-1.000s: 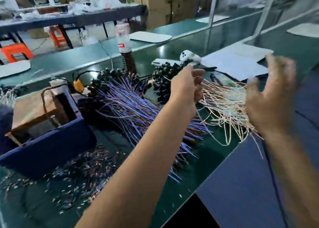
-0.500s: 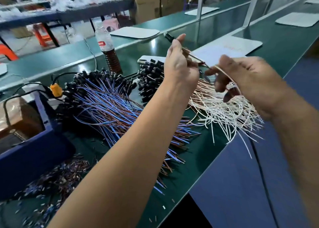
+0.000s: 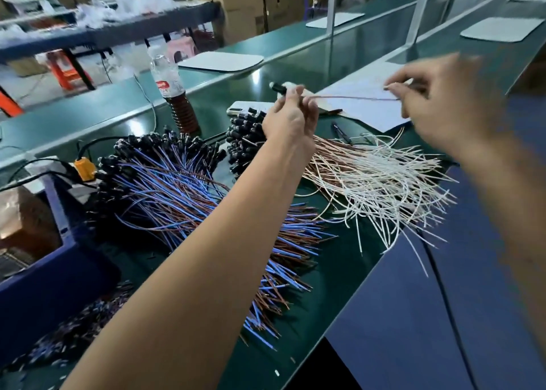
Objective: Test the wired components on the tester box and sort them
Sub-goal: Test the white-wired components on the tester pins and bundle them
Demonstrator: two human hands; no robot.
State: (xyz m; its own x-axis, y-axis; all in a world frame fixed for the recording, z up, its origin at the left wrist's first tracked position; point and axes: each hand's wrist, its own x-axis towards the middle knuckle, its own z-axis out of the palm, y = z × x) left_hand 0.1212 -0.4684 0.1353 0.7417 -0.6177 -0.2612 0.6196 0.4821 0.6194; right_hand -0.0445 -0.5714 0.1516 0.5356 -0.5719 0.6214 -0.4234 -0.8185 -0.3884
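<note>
Black-capped component with thin pink-white wire leads (image 3: 339, 96) stretches level between hands, above the desk (image 3: 339, 271): left hand (image 3: 291, 117) pinches the cap end, right hand (image 3: 437, 100) pinches the lead tips.

A factory assembly floor is shown: long green workbenches (image 3: 339, 286) are heaped with bundles of wired parts (image 3: 183, 194), and cardboard boxes (image 3: 245, 2) are stacked behind shelving.
</note>
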